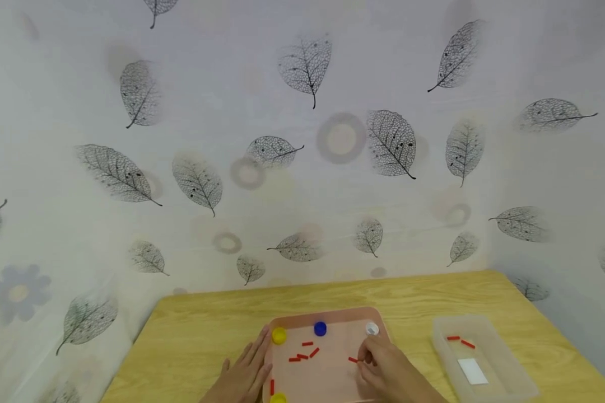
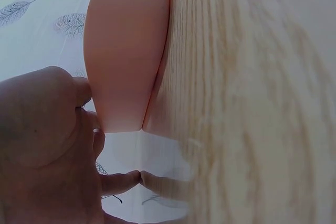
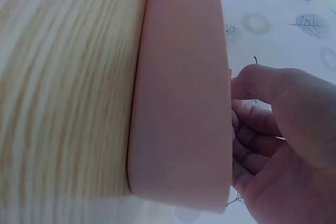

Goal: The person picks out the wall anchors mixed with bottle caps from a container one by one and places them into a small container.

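A shallow pink tray (image 1: 327, 386) lies on the table, holding several short red sticks (image 1: 315, 352). My left hand (image 1: 243, 374) rests along its left rim with fingers extended; the left wrist view shows that hand (image 2: 47, 140) against the tray's outer wall (image 2: 126, 51). Over the tray's right side, my right hand (image 1: 385, 366) pinches one red stick (image 1: 353, 359) between thumb and finger. From the right wrist, the hand (image 3: 289, 135) shows with bent fingers behind the tray wall (image 3: 181, 87), which hides most of the stick.
Inside the tray stand yellow caps (image 1: 279, 336), a blue cap (image 1: 320, 328) and a white cap (image 1: 372, 329). On the right, a translucent container (image 1: 514, 369) holds two red sticks (image 1: 468, 343) and a white card (image 1: 473, 371). A leaf-patterned wall (image 1: 302, 196) rises behind the wooden table (image 1: 206, 319).
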`<state>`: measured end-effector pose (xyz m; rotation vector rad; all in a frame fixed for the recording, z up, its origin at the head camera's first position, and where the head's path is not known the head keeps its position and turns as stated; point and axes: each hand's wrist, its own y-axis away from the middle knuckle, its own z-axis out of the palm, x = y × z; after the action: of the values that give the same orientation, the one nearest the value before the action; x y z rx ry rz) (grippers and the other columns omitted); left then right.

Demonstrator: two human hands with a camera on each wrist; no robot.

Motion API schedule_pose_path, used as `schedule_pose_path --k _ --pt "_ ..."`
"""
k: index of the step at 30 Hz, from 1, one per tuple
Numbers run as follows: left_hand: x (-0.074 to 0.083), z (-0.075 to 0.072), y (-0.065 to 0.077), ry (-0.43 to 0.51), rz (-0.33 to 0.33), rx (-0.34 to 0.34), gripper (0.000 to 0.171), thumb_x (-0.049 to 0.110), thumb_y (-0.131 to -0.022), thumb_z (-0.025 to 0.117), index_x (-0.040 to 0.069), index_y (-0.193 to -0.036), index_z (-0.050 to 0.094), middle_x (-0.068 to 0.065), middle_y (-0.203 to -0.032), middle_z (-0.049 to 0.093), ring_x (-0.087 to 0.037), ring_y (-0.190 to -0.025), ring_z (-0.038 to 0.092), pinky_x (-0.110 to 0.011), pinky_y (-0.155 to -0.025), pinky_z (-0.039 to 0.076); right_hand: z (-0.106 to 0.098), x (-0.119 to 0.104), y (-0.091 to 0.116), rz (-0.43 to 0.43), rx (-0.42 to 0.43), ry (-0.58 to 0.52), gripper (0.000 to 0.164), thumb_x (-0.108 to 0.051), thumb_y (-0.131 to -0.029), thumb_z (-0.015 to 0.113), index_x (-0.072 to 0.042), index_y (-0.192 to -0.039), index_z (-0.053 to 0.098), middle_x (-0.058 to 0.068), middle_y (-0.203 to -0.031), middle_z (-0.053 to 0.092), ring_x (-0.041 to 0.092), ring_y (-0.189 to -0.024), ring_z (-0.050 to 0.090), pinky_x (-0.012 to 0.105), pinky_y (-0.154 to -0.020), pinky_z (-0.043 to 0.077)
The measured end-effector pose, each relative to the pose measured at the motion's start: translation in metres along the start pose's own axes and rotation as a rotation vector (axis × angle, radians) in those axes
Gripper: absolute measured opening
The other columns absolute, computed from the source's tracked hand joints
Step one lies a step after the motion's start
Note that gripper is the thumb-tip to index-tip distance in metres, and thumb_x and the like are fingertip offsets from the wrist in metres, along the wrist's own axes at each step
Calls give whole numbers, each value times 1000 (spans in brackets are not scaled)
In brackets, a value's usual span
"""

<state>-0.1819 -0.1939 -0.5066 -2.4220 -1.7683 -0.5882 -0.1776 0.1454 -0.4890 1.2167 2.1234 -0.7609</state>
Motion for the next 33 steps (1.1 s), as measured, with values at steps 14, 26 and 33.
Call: schedule_pose_path --k 14,26,33 --pt "-7 5 2 42 -25 12 66 61 -97 15 28 -154 6 3 -159 8 -39 -137 26 -83 -87 11 -35 14 2 -75 207 122 17 -6 -85 68 -19 -86 57 -15 -81 55 2 -72 49 24 -63 48" --pt "-6 4 3 14 -23 26 66 61 -98 16 27 -154 9 4 -159 9 -37 -136 29 -81 -88 13 -62 35 14 -19 360 231 22 -1 -79 72 -18 -79 58 -16 -73 51 -1 -66 48 22 -58 46" --pt "-6 -1 2 6 0 -13 69 64 -96 14 27 -154 4 5 -159 3 -37 -138 25 -82 -86 15 -84 42 24 109 370 265 15 -6 -83 70 -18 -83 60 -13 -74 53 0 -65 47 23 -57 45"
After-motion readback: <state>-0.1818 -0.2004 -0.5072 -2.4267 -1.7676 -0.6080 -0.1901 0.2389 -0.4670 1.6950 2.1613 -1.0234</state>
